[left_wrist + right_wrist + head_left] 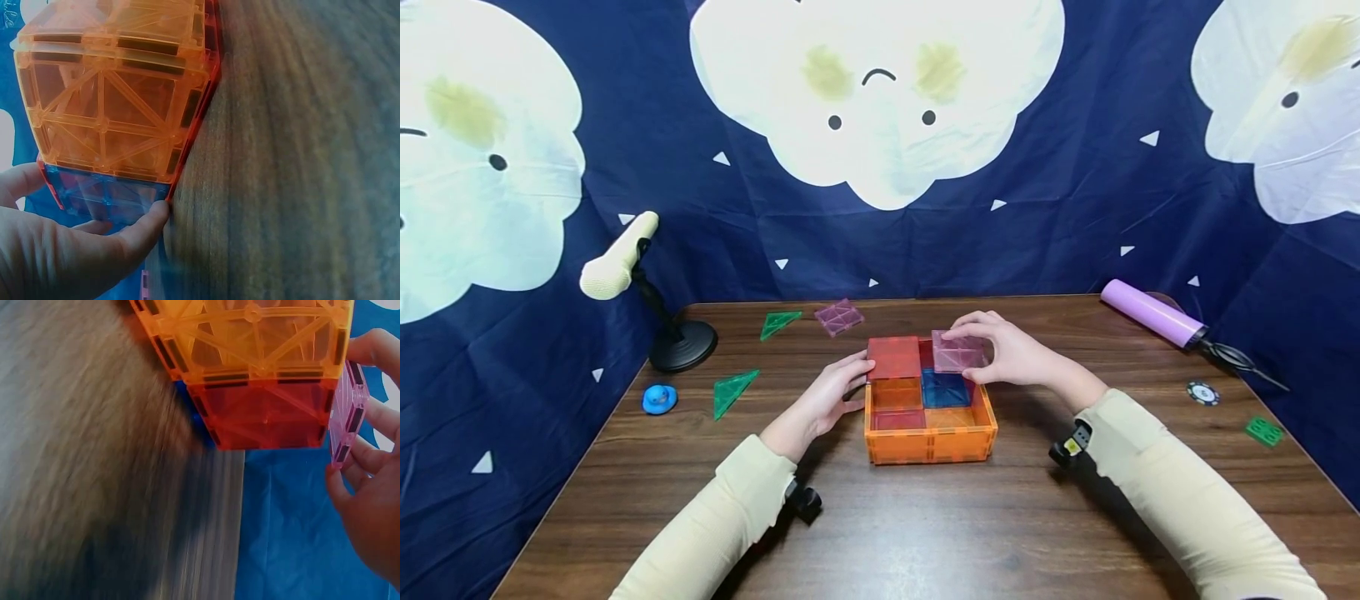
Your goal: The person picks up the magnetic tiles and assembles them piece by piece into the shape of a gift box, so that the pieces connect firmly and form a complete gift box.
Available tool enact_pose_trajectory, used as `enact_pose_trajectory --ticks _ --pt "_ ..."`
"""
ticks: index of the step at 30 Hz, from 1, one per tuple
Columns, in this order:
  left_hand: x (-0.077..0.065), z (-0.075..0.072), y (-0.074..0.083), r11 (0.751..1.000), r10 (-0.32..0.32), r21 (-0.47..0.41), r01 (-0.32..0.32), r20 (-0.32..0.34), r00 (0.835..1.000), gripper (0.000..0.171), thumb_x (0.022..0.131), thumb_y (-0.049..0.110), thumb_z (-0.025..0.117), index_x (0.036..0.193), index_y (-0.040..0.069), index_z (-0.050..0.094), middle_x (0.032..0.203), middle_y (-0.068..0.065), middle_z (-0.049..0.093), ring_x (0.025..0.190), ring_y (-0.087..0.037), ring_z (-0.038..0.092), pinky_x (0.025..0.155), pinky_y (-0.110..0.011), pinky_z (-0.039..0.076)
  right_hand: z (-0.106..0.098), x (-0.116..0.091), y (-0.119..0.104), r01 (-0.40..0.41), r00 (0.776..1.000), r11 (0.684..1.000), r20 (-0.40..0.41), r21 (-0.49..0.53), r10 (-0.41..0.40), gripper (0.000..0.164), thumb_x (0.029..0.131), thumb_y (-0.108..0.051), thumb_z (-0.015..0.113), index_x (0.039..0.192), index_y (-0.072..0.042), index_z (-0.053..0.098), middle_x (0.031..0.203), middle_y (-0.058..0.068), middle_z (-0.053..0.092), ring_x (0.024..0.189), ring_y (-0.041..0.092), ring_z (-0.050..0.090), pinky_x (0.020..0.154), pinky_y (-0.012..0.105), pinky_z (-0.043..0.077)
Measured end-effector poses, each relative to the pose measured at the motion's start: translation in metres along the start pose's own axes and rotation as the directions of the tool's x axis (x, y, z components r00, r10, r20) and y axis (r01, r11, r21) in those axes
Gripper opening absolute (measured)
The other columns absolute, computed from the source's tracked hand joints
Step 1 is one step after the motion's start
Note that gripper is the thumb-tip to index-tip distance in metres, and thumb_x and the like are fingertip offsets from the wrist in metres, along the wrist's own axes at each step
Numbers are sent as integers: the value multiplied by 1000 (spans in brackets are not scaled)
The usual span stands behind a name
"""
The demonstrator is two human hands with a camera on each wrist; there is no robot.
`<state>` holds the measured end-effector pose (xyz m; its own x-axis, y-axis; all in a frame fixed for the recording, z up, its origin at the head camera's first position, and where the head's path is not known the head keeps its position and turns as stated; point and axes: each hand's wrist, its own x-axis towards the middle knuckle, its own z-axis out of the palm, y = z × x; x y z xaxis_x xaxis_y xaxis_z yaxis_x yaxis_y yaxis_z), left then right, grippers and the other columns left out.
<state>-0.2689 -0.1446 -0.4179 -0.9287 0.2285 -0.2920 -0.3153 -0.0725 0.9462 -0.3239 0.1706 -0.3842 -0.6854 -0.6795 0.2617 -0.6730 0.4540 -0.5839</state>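
Note:
An open-topped box of orange, red and blue magnetic tiles (931, 447) stands on the table. My left hand (833, 390) holds its far left part, one finger at the edge of a red square tile (893, 357) lying across the top. In the left wrist view, the thumb presses low by a blue side tile (103, 192). Over the far right corner, my right hand (1011, 354) pinches a pink square tile (957, 353) by its edges. The right wrist view shows this pink tile (348, 412) edge-on along the box's top; whether it touches the rim I cannot tell.
Behind the box lies another pink tile (839, 317); green triangles (781, 323) lie left of it. On the left are a blue toy duck (659, 399) and a microphone on a stand (679, 344). A purple cylinder (1152, 313), poker chip (1203, 393) and green block (1265, 431) lie right.

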Motion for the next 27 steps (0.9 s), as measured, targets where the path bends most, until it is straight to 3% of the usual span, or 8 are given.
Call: enact_pose_trajectory --ticks 10,15,18,20,23,27 --pt "-1 1 0 1000 -4 5 4 -5 1000 66 103 26 55 160 5 29 160 -18 34 146 -36 31 113 -62 30 11 14 0 65 997 998 41 24 -66 54 78 -16 83 130 -13 70 133 10 57 122 31 47 101 58 42" --pt "-3 0 2 1000 2 17 -2 -4 1000 67 103 27 56 160 5 29 159 -19 37 146 -36 32 113 -62 31 12 13 3 42 998 996 43 82 -45 57 80 -20 84 134 -13 67 137 9 56 126 29 47 105 58 40" --pt "-8 -5 1 1000 0 30 -1 19 1000 66 104 27 55 160 5 29 156 -20 41 144 -37 35 112 -61 34 14 10 7 -10 999 985 46 173 3 62 83 -19 84 140 -10 61 141 10 55 126 28 49 108 55 40" --pt "-13 -9 0 999 -5 38 4 39 999 64 104 25 54 159 3 30 155 -22 42 142 -39 38 112 -59 35 16 6 12 -49 998 963 46 266 38 66 85 -13 83 144 -6 55 142 13 55 124 29 51 108 50 42" --pt "-23 -17 -3 997 -11 80 7 50 999 59 105 22 52 157 0 33 154 -24 41 140 -40 40 111 -57 37 21 -1 18 -115 993 901 47 419 104 71 88 -6 80 149 -1 46 145 18 53 126 32 51 107 46 44" --pt "-41 -27 -6 981 13 194 -18 26 1000 52 105 17 51 151 -4 40 151 -27 43 136 -39 45 109 -54 41 26 -7 23 -175 983 822 43 542 181 71 91 -6 76 152 -1 41 150 22 47 136 37 43 111 52 38"
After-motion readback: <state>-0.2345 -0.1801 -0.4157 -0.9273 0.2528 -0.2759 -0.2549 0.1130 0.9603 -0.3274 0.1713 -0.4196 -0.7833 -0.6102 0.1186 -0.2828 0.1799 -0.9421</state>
